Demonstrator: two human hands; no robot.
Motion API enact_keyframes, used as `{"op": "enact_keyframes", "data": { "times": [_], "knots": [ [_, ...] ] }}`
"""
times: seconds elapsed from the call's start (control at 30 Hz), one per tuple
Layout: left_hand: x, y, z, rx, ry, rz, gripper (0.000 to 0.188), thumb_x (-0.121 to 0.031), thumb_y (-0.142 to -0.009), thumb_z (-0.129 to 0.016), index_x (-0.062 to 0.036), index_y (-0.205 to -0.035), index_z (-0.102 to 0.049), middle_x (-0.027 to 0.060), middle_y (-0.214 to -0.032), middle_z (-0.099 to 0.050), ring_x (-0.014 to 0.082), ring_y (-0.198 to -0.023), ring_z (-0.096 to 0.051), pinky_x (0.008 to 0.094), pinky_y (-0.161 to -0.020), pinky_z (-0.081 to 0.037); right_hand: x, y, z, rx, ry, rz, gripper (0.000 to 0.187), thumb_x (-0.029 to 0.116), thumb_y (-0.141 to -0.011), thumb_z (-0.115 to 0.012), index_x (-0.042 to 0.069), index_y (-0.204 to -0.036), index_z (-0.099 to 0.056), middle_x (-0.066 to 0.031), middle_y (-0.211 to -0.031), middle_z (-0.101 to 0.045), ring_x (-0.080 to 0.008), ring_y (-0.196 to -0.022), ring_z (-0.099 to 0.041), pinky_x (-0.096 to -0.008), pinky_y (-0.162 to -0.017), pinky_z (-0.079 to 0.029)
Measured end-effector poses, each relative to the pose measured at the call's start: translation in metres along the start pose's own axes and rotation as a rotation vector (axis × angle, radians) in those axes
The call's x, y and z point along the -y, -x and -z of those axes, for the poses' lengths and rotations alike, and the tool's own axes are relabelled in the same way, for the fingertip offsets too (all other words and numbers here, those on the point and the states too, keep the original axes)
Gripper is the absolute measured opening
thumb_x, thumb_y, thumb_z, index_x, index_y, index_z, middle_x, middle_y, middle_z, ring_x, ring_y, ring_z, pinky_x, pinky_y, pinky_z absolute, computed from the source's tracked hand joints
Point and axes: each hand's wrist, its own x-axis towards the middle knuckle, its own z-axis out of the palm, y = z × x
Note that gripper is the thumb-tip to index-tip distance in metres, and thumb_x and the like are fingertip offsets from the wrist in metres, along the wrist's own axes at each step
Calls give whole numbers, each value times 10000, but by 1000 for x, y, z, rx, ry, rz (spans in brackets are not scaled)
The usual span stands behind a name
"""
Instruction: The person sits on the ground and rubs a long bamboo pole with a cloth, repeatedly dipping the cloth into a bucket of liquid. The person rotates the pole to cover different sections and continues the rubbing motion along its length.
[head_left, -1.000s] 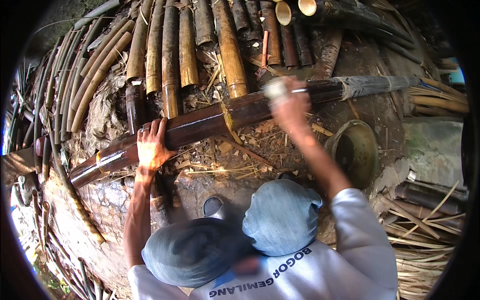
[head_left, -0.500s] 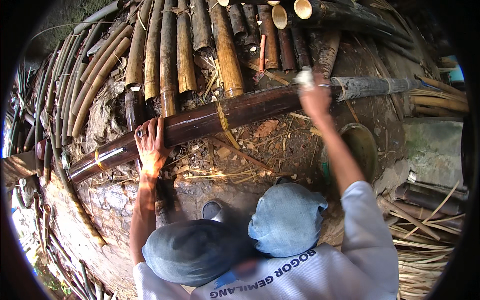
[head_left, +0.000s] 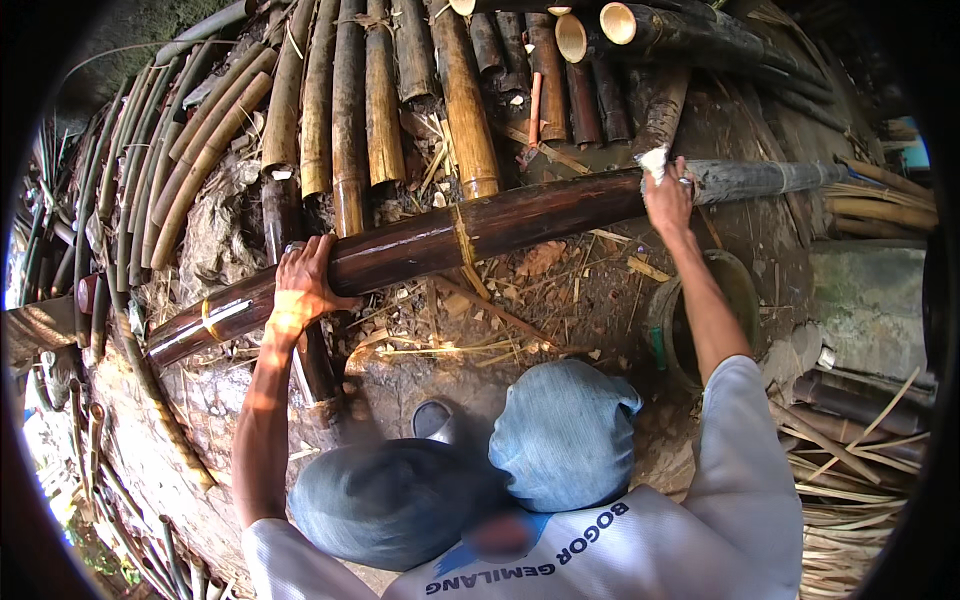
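Observation:
A long, dark brown bamboo pole (head_left: 540, 208) lies slantwise before me, wet and shiny over most of its length. Its right stretch is pale grey and dull. My left hand (head_left: 303, 283) is closed over the pole's left part, with the thumb along its near side. On the right, my right hand (head_left: 668, 198) presses a small white wad (head_left: 653, 160) on the pole, where the dark part meets the grey. What the wad is made of cannot be made out. A yellowish band (head_left: 463, 235) crosses the pole between my hands.
Several cut bamboo poles (head_left: 382, 110) lie side by side beyond, with more stacked at the upper right (head_left: 690, 45). A bucket (head_left: 752, 300) stands by my right forearm. Wood chips and strips (head_left: 430, 345) litter the ground. A grey block (head_left: 868, 285) and split strips (head_left: 850, 530) are at right.
My right hand has slid to the right along the pole with the white wad. My left hand has stayed on the pole, its forearm swung outward to the left.

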Motion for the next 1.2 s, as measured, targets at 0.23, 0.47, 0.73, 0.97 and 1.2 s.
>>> {"op": "enact_keyframes", "data": {
  "times": [0.23,0.47,0.73,0.97,1.2],
  "knots": [
    [-16,11,7,-79,-69,-7,1132,-436,-461,-979,-122,-1440,-504,79,-1247,-599,331,-1156,-611,470,-999,-483,355,52,127,54,-727,571,549,247,-1005,-568,140,-1537,-487,-152,-1577,-492,-303,-1376,-561,-491,-952,-580],
    [-18,51,2,-97,-116,157,1121,-397,-512,-977,-133,-1478,-474,63,-1395,-543,304,-1317,-522,540,-1123,-392,126,-11,90,510,-544,-133,523,340,-978,-637,114,-1438,-532,-218,-1122,-688,-363,-988,-707,-494,-827,-607],
    [-37,66,-4,-160,-196,117,1146,-279,-520,-976,-65,-1508,-437,129,-1446,-511,335,-1367,-465,504,-1186,-326,325,39,198,673,-786,341,606,264,-948,-613,46,-1499,-487,-248,-1535,-489,-425,-1104,-645,-546,-976,-549],
    [-37,64,-10,-255,-226,86,965,-123,-613,-854,-30,-1490,-462,156,-1436,-531,346,-1352,-485,517,-1189,-343,163,23,106,309,-415,162,514,297,-1034,-561,179,-1527,-471,-201,-1417,-604,-321,-891,-716,-454,-765,-605],
    [-49,71,-44,-486,-333,108,664,-48,-818,-631,-40,-1471,-513,173,-1457,-539,359,-1381,-481,556,-1192,-341,240,32,145,491,-401,91,691,440,-946,-619,-29,-1442,-513,-221,-1135,-725,-434,-1062,-685,-600,-932,-530]
  ]
}}
